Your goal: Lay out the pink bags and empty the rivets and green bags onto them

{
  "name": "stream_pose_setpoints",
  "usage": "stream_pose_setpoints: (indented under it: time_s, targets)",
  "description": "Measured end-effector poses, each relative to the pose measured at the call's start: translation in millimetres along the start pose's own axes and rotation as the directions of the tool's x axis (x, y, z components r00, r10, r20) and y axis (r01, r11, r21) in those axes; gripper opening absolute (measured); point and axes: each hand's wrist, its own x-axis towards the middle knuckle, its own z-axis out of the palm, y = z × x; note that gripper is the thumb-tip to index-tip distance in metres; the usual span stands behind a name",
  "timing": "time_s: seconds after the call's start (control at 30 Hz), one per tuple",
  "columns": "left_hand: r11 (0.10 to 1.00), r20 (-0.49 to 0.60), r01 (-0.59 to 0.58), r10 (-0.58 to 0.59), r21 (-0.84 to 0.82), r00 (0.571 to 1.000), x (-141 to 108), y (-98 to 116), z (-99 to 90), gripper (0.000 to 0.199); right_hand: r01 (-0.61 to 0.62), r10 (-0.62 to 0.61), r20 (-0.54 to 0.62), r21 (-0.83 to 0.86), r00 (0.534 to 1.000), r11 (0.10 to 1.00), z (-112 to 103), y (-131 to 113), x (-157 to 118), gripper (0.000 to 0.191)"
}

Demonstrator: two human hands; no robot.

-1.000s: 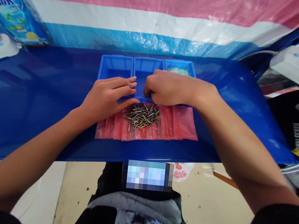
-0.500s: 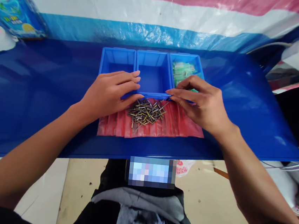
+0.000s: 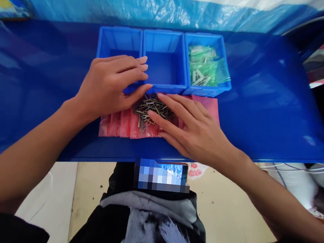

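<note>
A loose pile of metal pop rivets [image 3: 144,114] lies on a row of overlapping red plastic bags [image 3: 114,126]. My right hand [image 3: 191,126] reaches over the pile from the right, fingers spread and fingertips at the rivets. My left hand [image 3: 113,80] is at the front of the left blue bin [image 3: 120,39], hiding part of it. Its fingers are stretched out and its thumb stands apart near the pile's upper edge, with nothing visible in the grasp.
Beside the left bin stand an empty middle blue bin [image 3: 164,66] and a right bin [image 3: 224,87] with green-tinted plastic packets [image 3: 205,68]. All are on a blue table [image 3: 260,108]. A phone [image 3: 184,173] rests on my lap below the table edge.
My right hand has moved left and down from the right bin's front edge to the rivets, and its fingers have spread. My left hand stays near the left bin. The camera view has shifted.
</note>
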Motion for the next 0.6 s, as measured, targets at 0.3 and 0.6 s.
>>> stream_pose_setpoints:
  time_s: [0.3,0.6]
  targets:
    - [0.999,-0.018,0.013,-0.014,-0.050,1.000,2,1,0.7,0.018,0.053,-0.055,-0.095,-0.022,0.994,0.998,2,21,19,0.023]
    - [0.996,0.028,0.083,-0.083,-0.026,0.996,1,5,-1.5,0.017,0.033,-0.063,-0.168,-0.172,0.984,0.985,1,40,-4,0.021]
